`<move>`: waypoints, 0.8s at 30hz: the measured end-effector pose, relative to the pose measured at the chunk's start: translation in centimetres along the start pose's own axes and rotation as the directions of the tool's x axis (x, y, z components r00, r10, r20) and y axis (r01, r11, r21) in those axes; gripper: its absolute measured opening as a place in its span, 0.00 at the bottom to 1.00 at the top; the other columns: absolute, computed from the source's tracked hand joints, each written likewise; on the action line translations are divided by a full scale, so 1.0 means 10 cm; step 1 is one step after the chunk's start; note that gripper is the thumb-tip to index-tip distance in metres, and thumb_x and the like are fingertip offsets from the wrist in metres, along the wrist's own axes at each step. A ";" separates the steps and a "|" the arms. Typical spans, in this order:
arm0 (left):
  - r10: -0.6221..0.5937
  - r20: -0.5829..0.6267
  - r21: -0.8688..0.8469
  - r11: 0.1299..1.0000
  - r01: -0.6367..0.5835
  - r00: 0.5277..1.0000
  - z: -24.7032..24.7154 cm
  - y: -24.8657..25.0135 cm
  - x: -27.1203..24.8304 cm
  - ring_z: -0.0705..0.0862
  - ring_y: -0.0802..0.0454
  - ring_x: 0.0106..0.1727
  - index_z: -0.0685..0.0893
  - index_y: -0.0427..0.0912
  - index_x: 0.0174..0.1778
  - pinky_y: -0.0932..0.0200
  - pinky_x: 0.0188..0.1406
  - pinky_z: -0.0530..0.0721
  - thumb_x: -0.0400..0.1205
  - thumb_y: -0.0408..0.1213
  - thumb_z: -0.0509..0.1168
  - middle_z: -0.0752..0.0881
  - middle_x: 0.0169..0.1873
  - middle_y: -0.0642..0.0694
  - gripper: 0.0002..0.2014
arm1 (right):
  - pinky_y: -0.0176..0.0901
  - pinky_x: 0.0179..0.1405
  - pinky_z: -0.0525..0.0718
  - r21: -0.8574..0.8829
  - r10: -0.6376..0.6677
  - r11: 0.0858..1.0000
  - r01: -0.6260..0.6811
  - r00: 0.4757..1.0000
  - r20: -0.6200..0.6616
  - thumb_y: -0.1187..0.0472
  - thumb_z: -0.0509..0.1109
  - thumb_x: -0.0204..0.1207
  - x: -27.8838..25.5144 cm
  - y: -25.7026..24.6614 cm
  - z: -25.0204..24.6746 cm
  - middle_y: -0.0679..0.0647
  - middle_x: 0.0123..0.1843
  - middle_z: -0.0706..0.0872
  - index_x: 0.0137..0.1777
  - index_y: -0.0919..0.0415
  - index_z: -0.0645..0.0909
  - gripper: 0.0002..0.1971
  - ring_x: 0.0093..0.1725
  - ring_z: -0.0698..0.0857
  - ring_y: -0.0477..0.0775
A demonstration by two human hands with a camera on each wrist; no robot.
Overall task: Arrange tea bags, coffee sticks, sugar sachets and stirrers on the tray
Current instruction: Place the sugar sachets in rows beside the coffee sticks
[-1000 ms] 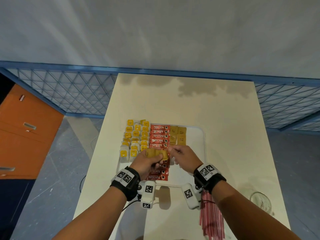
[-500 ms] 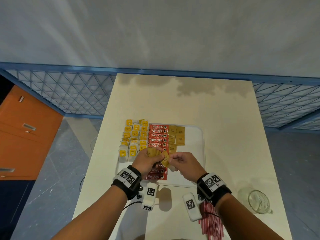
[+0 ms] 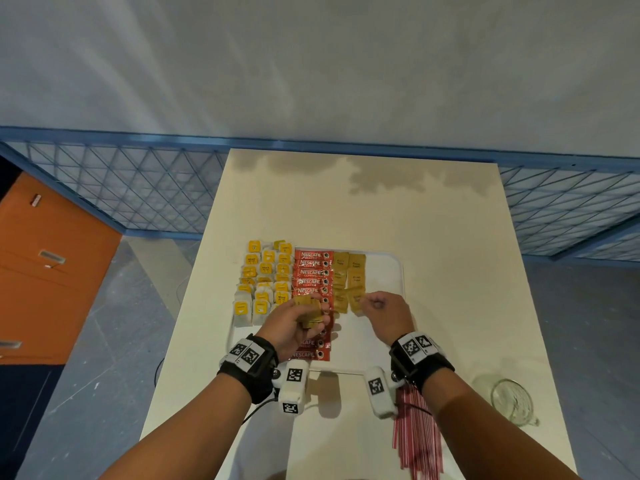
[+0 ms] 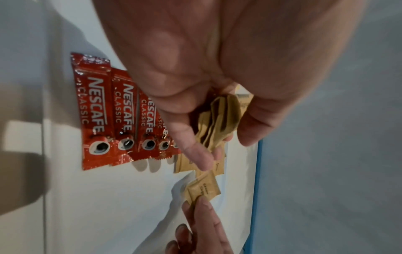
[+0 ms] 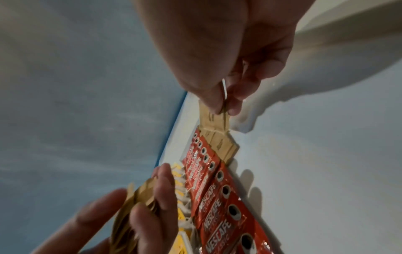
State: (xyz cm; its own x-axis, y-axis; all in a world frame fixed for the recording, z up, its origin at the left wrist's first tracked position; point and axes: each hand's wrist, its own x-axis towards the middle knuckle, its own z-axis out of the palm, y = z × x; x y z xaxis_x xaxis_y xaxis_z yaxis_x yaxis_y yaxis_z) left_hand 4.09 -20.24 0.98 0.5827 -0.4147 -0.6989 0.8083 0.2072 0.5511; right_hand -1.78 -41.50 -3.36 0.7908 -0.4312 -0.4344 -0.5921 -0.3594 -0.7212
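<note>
A white tray (image 3: 384,271) holds yellow tea bags (image 3: 265,278) at left, a column of red coffee sticks (image 3: 311,282) in the middle and brown sugar sachets (image 3: 348,271) to their right. My left hand (image 3: 294,322) grips a stack of brown sugar sachets (image 4: 219,120) above the coffee sticks (image 4: 113,116). My right hand (image 3: 382,311) pinches one sugar sachet (image 5: 214,116) by its edge, low over the near end of the sachet rows (image 5: 222,146). Red stirrers (image 3: 415,434) lie on the table near my right forearm.
An empty glass jar (image 3: 512,400) lies on the cream table (image 3: 381,209) at the near right. The tray's right part is bare white. A blue mesh fence (image 3: 121,188) runs behind the table, an orange cabinet (image 3: 45,271) at left.
My right hand has pulled one sachet from the stack in my left hand and carried it right, to the near end of the sachet rows. The left hand has stayed put.
</note>
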 end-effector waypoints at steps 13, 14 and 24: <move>-0.025 0.047 0.052 0.998 0.023 0.999 -0.03 -0.05 0.00 0.90 0.43 0.51 0.79 0.34 0.71 0.63 0.33 0.90 0.88 0.30 0.62 0.89 0.62 0.35 0.15 | 0.43 0.42 0.84 -0.080 0.142 0.986 -0.146 0.989 -0.051 0.51 0.74 0.79 0.13 0.06 0.19 0.47 0.40 0.92 0.43 0.48 0.78 0.07 0.45 0.90 0.52; -0.020 0.050 0.065 0.998 0.017 0.999 -0.02 -0.05 -0.01 0.90 0.44 0.49 0.80 0.35 0.70 0.63 0.32 0.89 0.88 0.31 0.63 0.89 0.61 0.35 0.15 | 0.44 0.44 0.85 -0.098 0.136 0.985 -0.140 0.989 -0.050 0.50 0.73 0.79 0.14 0.07 0.19 0.47 0.41 0.92 0.43 0.48 0.78 0.08 0.46 0.89 0.53; -0.044 0.082 0.067 0.997 0.039 0.996 0.00 -0.08 -0.04 0.88 0.38 0.54 0.80 0.35 0.68 0.56 0.44 0.91 0.90 0.35 0.59 0.88 0.63 0.32 0.13 | 0.30 0.37 0.73 -0.075 -0.089 0.993 0.094 0.994 0.069 0.50 0.72 0.81 -0.22 -0.16 0.11 0.39 0.44 0.87 0.47 0.47 0.85 0.04 0.45 0.84 0.39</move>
State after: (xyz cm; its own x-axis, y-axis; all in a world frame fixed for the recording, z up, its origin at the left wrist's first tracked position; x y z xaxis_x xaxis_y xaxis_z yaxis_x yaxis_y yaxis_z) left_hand 3.27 -20.25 0.81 0.5375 -0.4949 -0.6828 0.8230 0.1314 0.5526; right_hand -2.38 -39.09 -1.86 0.8491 -0.3397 -0.4046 -0.5251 -0.4595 -0.7163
